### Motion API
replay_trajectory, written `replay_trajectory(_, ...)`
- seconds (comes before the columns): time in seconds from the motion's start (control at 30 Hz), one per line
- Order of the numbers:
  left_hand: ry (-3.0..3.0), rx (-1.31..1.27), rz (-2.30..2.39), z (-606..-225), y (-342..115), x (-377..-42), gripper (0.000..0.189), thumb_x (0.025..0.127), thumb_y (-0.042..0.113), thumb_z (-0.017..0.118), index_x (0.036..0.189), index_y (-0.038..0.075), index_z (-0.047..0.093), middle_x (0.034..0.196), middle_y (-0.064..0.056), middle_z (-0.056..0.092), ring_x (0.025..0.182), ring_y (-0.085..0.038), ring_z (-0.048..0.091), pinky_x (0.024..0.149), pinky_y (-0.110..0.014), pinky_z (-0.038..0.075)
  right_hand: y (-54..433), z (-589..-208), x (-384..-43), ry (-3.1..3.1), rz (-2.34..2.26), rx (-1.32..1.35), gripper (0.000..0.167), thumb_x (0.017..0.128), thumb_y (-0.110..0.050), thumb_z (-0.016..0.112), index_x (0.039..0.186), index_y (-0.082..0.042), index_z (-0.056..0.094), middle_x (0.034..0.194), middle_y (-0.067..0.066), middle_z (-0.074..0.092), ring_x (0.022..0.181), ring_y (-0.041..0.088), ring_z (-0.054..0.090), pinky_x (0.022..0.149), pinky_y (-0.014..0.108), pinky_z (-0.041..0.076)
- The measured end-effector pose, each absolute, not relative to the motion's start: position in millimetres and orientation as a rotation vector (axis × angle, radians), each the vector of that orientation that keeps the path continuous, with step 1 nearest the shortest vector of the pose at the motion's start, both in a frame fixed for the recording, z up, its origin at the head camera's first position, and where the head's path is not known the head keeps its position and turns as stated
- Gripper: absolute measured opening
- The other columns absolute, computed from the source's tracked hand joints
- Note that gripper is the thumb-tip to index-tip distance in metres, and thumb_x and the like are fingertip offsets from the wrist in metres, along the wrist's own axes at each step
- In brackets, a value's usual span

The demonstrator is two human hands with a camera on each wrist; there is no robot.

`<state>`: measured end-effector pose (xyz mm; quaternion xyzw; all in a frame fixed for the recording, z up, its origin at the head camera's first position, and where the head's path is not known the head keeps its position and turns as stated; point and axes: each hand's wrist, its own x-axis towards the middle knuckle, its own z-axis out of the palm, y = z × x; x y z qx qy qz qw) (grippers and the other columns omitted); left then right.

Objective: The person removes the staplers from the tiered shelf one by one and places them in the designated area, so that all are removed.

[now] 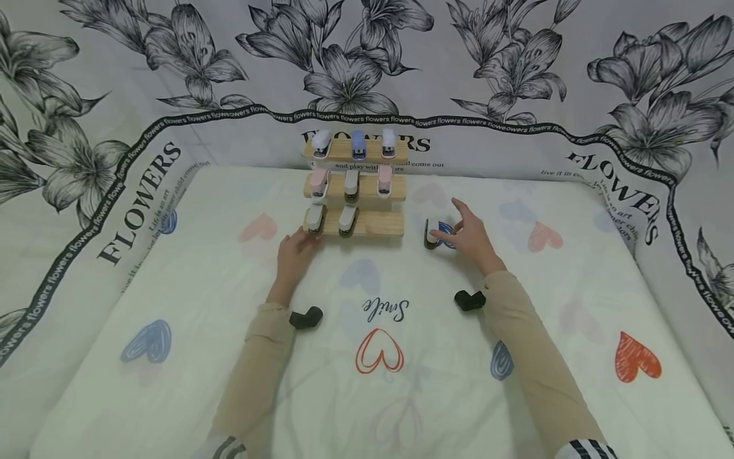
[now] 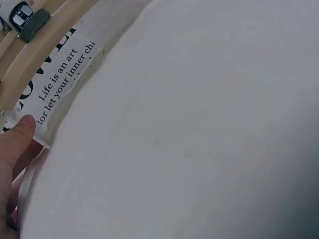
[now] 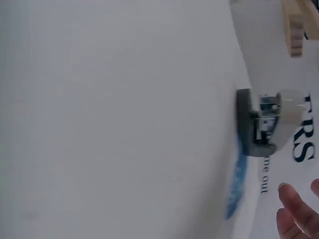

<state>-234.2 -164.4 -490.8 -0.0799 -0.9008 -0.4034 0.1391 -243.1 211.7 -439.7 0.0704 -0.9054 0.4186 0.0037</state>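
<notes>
- right wrist view: a small white and dark-grey stapler (image 3: 286, 124) sits on the cloth (image 1: 436, 382), just beside the right hand (image 1: 471, 237) and apart from its fingertips.
- that hand is released, fingers spread, holding nothing.
- head view: the stapler is to the right of the three-tier wooden rack (image 1: 381, 223), over a blue printed heart.
- the left hand (image 1: 295, 255) grasps the rack's near left corner, thumb and fingers at its edge.
- other staplers (image 1: 350, 185) stand on the rack: three above, three mid-tier, two below.
</notes>
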Motion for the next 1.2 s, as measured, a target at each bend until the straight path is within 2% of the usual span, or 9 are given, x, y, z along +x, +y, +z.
replay_trajectory(0.13, -2.594, -0.232, -1.156, -491, -165, -234, 0.028, 0.086, 0.022, 0.06, 0.108, 0.005, 0.061, 0.127, -0.012, 0.048, 0.119, -0.029, 0.041, 0.103, -0.047, 0.013, 203, -415, -243, -2.717, 1.266, 0.287, 0.077, 0.075, -0.045, 0.067, 0.137, -0.012, 0.033, 0.129, 0.01, 0.045, 0.076, 0.022, 0.051, 0.058, 0.035, 0.042)
replay_trajectory(0.27, -2.582, -0.232, -1.159, -492, -165, -234, 0.027, 0.085, 0.022, 0.061, 0.107, 0.005, 0.062, 0.127, -0.013, 0.048, 0.118, -0.029, 0.043, 0.103, -0.045, 0.013, 182, -409, -236, -2.55, 1.346, 0.403, 0.065, 0.078, -0.032, 0.068, 0.13, -0.006, 0.04, 0.129, 0.008, 0.048, 0.066, 0.019, 0.052, 0.056, 0.028, 0.042)
replay_trajectory(0.37, -2.584, -0.227, -1.182, -494, -164, -233, 0.026, 0.085, 0.021, 0.062, 0.104, 0.004, 0.063, 0.126, -0.013, 0.049, 0.119, -0.029, 0.041, 0.104, -0.045, 0.013, 168, -411, -231, -2.492, 1.372, 0.45, 0.06, 0.078, -0.028, 0.069, 0.127, -0.005, 0.043, 0.118, 0.006, 0.055, 0.064, 0.015, 0.051, 0.055, 0.025, 0.041)
replay_trajectory(0.5, -2.579, -0.237, -1.19, -494, -161, -232, 0.019, 0.084, 0.018, 0.063, 0.092, 0.001, 0.063, 0.125, -0.015, 0.05, 0.119, -0.03, 0.041, 0.103, -0.047, 0.014, 155, -418, -227, -2.49, 1.379, 0.485, 0.053, 0.077, -0.025, 0.07, 0.123, -0.007, 0.051, 0.086, 0.006, 0.059, 0.057, 0.013, 0.048, 0.05, 0.025, 0.04)
replay_trajectory(0.57, -2.568, -0.248, -1.175, -494, -161, -232, 0.016, 0.083, 0.017, 0.064, 0.085, 0.001, 0.062, 0.123, -0.015, 0.051, 0.116, -0.031, 0.044, 0.102, -0.048, 0.015, 149, -421, -226, -2.492, 1.408, 0.52, 0.051, 0.077, -0.023, 0.071, 0.122, -0.006, 0.053, 0.084, 0.008, 0.06, 0.055, 0.014, 0.048, 0.049, 0.025, 0.04)
replay_trajectory(0.73, -2.559, -0.258, -1.141, -496, -163, -232, 0.016, 0.081, 0.017, 0.065, 0.081, 0.002, 0.061, 0.121, -0.015, 0.053, 0.111, -0.032, 0.047, 0.101, -0.051, 0.017, 130, -425, -226, -2.545, 1.587, 0.592, 0.053, 0.076, -0.019, 0.072, 0.124, -0.007, 0.053, 0.116, 0.008, 0.056, 0.057, 0.018, 0.05, 0.05, 0.025, 0.041)
replay_trajectory(0.9, -2.578, -0.237, -1.131, -499, -166, -232, 0.018, 0.08, 0.02, 0.066, 0.081, 0.003, 0.062, 0.117, -0.014, 0.056, 0.11, -0.031, 0.049, 0.1, -0.049, 0.019, 109, -428, -225, -2.692, 1.928, 0.567, 0.074, 0.077, -0.022, 0.071, 0.139, -0.012, 0.032, 0.138, 0.004, 0.036, 0.068, 0.027, 0.06, 0.062, 0.028, 0.049)
replay_trajectory(1.03, -2.529, -0.256, -1.149, -496, -167, -235, 0.017, 0.078, 0.017, 0.068, 0.08, 0.001, 0.063, 0.107, -0.015, 0.061, 0.11, -0.032, 0.049, 0.099, -0.051, 0.021, 92, -430, -228, -2.667, 2.227, 0.425, 0.084, 0.077, -0.018, 0.071, 0.143, -0.018, 0.018, 0.144, -0.002, 0.025, 0.074, 0.028, 0.062, 0.069, 0.033, 0.051)
replay_trajectory(1.2, -2.529, -0.236, -1.169, -496, -167, -240, 0.016, 0.078, 0.016, 0.069, 0.082, 0.001, 0.065, 0.101, -0.014, 0.063, 0.113, -0.031, 0.047, 0.1, -0.048, 0.022, 74, -425, -231, -2.541, 2.412, 0.234, 0.087, 0.078, -0.011, 0.07, 0.144, -0.02, 0.015, 0.146, -0.002, 0.02, 0.065, 0.021, 0.063, 0.067, 0.033, 0.052)
